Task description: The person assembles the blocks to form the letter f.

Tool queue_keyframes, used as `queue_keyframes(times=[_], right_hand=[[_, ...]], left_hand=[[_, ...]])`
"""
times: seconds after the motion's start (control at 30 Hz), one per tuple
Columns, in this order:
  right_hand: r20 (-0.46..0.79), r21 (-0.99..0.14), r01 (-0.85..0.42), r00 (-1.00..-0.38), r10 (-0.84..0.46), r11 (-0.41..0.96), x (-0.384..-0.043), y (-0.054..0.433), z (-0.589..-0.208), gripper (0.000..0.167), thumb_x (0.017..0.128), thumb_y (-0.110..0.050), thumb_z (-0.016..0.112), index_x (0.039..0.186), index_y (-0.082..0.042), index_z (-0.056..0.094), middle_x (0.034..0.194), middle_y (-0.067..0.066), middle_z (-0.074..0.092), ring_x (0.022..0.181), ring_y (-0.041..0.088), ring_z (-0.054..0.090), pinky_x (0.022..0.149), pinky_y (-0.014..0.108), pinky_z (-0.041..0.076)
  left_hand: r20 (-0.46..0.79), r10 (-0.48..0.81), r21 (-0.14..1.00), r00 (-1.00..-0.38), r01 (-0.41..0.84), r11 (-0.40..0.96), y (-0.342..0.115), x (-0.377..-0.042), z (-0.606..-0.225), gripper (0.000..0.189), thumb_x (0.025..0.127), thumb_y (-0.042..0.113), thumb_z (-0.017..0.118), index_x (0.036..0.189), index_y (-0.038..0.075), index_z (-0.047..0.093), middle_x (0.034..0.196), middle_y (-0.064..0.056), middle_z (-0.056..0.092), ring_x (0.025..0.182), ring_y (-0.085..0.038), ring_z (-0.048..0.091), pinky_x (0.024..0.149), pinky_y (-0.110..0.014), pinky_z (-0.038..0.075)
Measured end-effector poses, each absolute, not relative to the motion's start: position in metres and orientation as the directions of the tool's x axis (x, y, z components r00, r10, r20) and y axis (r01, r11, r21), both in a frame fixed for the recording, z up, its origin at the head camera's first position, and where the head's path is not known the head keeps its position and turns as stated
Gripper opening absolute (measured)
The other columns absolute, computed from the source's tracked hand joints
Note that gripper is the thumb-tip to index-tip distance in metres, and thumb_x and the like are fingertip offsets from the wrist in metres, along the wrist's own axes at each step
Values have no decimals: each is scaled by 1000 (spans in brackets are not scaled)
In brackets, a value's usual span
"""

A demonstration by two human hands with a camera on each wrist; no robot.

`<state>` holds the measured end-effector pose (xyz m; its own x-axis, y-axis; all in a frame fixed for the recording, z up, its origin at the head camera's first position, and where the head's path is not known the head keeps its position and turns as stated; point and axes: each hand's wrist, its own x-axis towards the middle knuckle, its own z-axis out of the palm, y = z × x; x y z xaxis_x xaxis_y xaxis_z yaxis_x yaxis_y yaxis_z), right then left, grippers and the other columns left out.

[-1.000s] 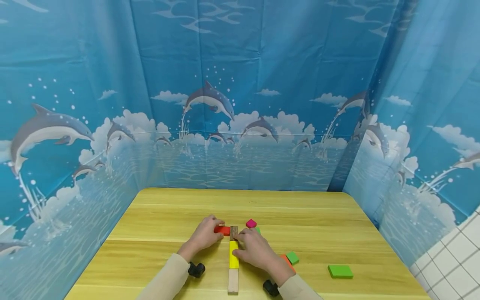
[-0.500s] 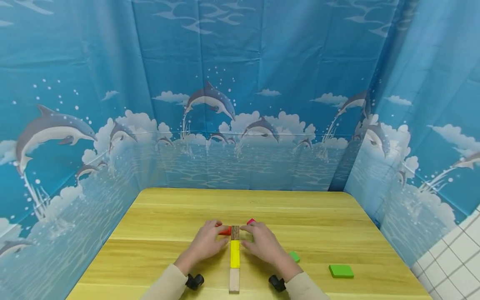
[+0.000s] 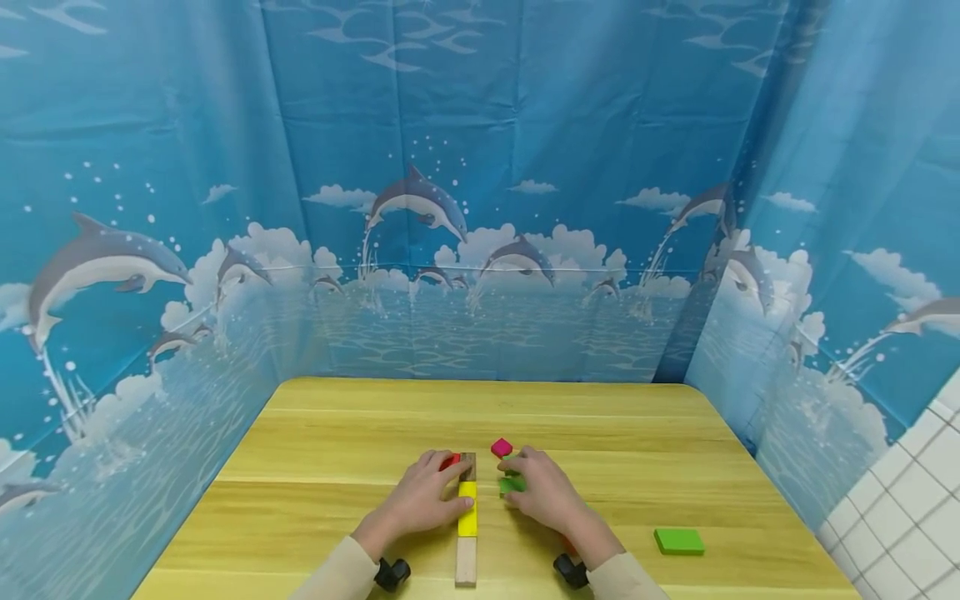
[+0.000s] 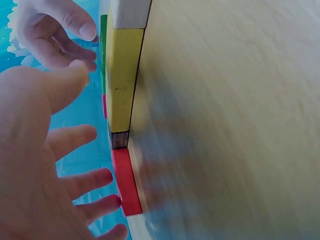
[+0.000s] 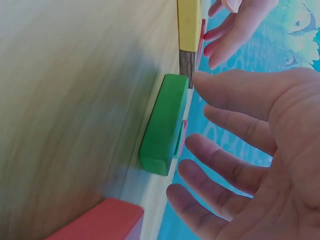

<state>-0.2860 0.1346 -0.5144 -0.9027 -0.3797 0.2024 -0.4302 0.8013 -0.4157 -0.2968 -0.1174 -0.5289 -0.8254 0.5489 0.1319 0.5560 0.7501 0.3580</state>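
Green block [image 5: 166,125] is lying on the bench [image 3: 337,421], right of the yellow block [image 3: 468,525]; your left hand [image 3: 420,497] and right hand [image 3: 550,493] are gripping nothing, loosely extended fingers presumably allowing clearance.

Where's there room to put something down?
The table is bare left of the left hand, and from the pink block back to the curtain. Between that hand and the right hand it's crowded: yellow block, brown block, green block.
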Motion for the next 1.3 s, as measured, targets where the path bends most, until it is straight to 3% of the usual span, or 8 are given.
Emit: queue_keyframes(times=[0.33, 0.7, 1.3], right_hand=[[210, -404, -423, -906, -368, 811, -287, 141, -517, 38, 80, -18, 87, 116, -10, 76, 100, 1, 62, 83, 14, 50, 72, 35, 49], [218, -392, -411, -911, -351, 823, -284, 142, -517, 34, 78, -10, 87, 111, -7, 76, 94, 0, 62, 81, 13, 54, 73, 37, 52], [192, -388, -411, -911, -364, 825, -285, 134, -520, 29, 79, -10, 86, 106, -8, 76, 90, -1, 61, 76, 13, 52, 70, 35, 51]], left_hand=[[128, 536, 320, -834, 547, 774, -115, -301, -531, 62, 94, 62, 60, 146, 27, 55, 149, -9, 44, 139, -34, 35, 103, -64, 33], [93, 565, 234, -820, 570, 788, -111, -301, -527, 80, 84, 76, 60, 148, 29, 50, 147, -6, 44, 136, -30, 36, 100, -62, 36], [57, 550, 237, -833, 547, 803, -113, -294, -529, 83, 85, 78, 56, 150, 29, 47, 150, -5, 42, 137, -29, 35, 101, -63, 37]])
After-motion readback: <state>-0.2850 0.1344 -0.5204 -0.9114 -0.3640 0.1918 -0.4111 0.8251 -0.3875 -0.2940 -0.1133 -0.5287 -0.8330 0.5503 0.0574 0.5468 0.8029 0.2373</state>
